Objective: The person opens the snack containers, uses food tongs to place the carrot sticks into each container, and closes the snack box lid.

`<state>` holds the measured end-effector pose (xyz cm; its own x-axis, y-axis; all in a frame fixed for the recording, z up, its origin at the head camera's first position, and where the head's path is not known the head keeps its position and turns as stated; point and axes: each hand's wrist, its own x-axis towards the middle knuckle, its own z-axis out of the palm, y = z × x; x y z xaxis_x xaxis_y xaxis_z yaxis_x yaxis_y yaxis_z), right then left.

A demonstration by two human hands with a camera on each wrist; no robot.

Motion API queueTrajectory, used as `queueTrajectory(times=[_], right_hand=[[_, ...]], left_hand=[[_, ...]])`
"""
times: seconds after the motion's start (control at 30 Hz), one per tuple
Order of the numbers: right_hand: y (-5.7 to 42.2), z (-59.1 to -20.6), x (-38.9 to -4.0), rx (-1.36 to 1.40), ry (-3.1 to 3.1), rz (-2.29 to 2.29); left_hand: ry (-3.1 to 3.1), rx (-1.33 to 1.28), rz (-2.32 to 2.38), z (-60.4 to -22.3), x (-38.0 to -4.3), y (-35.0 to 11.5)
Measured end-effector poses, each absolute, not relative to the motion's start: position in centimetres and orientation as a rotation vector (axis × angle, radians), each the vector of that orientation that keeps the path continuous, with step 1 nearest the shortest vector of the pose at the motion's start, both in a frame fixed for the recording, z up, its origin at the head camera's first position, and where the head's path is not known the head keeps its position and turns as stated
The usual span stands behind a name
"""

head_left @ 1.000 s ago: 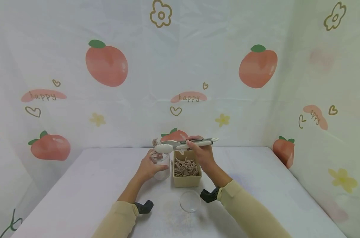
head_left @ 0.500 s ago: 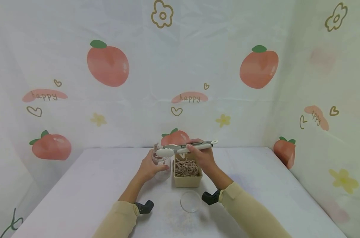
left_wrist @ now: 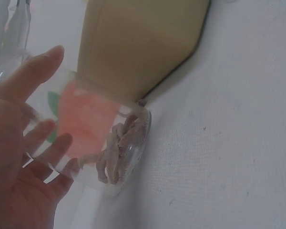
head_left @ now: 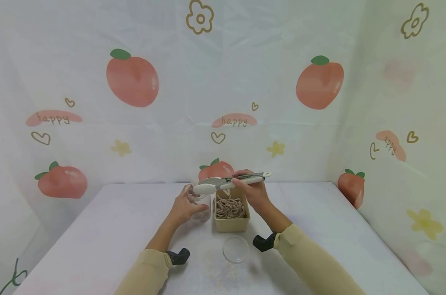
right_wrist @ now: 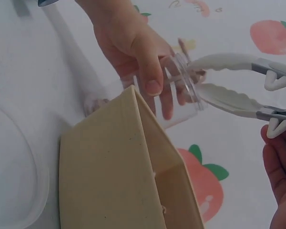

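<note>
A clear jar point(head_left: 201, 214) stands on the table, gripped around its side by my left hand point(head_left: 182, 209). Several greyish-brown, twisted strips point(left_wrist: 115, 152) lie at its bottom in the left wrist view. My right hand point(head_left: 255, 194) holds a pair of white and grey tongs point(head_left: 205, 189) level, their white heads at the jar's mouth. In the right wrist view, the tong heads point(right_wrist: 231, 99) stand apart, with a brownish strip point(right_wrist: 183, 46) at the jar's rim beside them. Whether the tongs still touch that strip I cannot tell.
Right of the jar stands a square beige box point(head_left: 232, 225) holding a heap of similar strips point(head_left: 230, 207). A clear round lid point(head_left: 235, 250) lies in front of it on the white table point(head_left: 134, 213). A printed curtain point(head_left: 223, 82) hangs behind.
The strip that stuck up at the tong tips has sunk toward the jar's mouth. The tong heads have dipped slightly. My left hand and the jar have hardly moved.
</note>
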<state>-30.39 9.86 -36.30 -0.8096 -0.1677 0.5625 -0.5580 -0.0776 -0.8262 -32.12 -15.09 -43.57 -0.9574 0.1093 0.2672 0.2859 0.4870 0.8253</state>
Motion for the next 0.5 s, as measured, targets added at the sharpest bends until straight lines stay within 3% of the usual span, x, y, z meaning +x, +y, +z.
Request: queueTrajectory(times=[0.5], right_hand=[[10.87, -35.55, -29.98, 0.852, -1.846, 1.945]], left_hand=[[-2.519, -0.397, -1.532, -43.41, -31.91, -15.13]])
